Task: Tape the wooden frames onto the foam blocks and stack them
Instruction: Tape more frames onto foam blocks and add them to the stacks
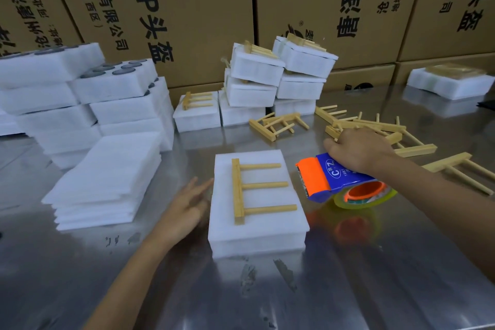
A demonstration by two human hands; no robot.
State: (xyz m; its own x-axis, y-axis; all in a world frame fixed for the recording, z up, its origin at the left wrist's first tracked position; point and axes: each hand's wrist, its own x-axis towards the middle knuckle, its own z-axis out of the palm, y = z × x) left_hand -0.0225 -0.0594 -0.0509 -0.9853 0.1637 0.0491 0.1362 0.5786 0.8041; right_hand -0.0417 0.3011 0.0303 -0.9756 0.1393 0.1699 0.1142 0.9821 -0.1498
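Steel table [348, 289]: the frame [254, 187] lies untaped on the foam block [257, 233]. Your left hand [187, 206], fingers straight, steadies the block; your right hand [356, 150] grips the dispenser [329, 177], ready to tape.

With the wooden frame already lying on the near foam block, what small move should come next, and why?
Probably bring the blue-and-orange tape dispenser, gripped by the right hand, over the three-pronged wooden frame. It lies untaped on the white foam block; the left hand is beside it.
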